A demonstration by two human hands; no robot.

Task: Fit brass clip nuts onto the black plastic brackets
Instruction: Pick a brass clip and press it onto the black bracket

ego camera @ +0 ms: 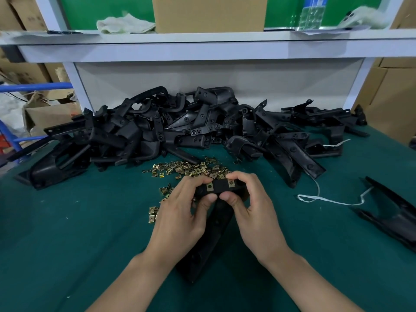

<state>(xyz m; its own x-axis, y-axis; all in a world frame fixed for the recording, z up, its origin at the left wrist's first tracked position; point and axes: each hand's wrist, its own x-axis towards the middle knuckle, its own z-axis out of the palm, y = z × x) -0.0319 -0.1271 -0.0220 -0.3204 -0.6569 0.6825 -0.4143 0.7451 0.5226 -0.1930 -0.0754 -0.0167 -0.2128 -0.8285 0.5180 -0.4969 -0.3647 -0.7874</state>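
Left hand (180,212) and right hand (254,208) are both curled round the short crossbar of one long black plastic bracket (220,188), thumbs on the near face, fingertips over the far edge. The bracket is held at centre over the dark green felt worktop (67,233), its long leg running down between the wrists. Two fitted square brass clip nuts (210,186) sit on the crossbar, one by each hand. The two-handed pinch looks meant to press them home, so this bracket is probably nearly done. Loose brass clip nuts (191,170) lie scattered just beyond the knuckles and beside the left hand, close for quick picks. A big pile of black plastic brackets (180,127) crowds the back against the white back panel (225,79), so there's no free room there. A separate long black plastic part (394,221) lies apart near the worktop's right edge, with a thin white string (326,200) between it and the right hand. Bare green shows near left and right of the forearms, enough to set the bracket down.
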